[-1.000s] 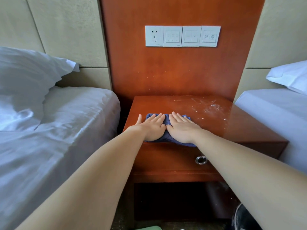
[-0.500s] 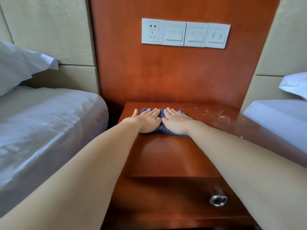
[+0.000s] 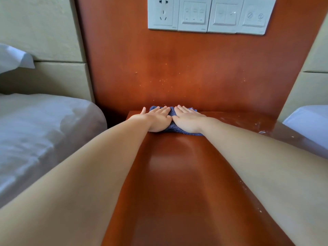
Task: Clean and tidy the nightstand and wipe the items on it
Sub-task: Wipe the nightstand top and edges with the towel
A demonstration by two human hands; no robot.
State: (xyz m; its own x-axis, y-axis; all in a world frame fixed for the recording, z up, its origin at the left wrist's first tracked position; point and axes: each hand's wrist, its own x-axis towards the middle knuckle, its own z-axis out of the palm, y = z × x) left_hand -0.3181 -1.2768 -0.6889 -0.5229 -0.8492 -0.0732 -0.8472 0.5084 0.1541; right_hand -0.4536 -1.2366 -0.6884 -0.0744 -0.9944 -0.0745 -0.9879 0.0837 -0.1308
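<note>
Head view looks along two bare forearms that come in from seven and five o'clock and meet just above the middle of the picture. The left hand (image 3: 157, 119) and the right hand (image 3: 189, 121) lie flat, side by side, on a blue cloth (image 3: 177, 130), palms down, fingers straight and held close together, pressing rather than gripping. The left thumb sticks out toward nine o'clock. The cloth sits at the twelve o'clock edge of the nightstand (image 3: 177, 174), on the left half of the top, at the foot of the wooden back panel (image 3: 177, 68). Whether the cloth touches the panel cannot be told. Blue terry shows in the gap between the hands, past the fingertips and under the wrists. From the cloth toward three o'clock, pale smears (image 3: 259, 125) mark the glossy top. Light specks dot the panel above the hands. At twelve o'clock of the picture a row of white socket and switch plates (image 3: 209, 15) is fixed to the panel. A bed (image 3: 44, 130) with white sheets lies at nine o'clock, a pillow (image 3: 14, 57) corner above it at ten, and a second bed (image 3: 308, 121) shows at three o'clock.
</note>
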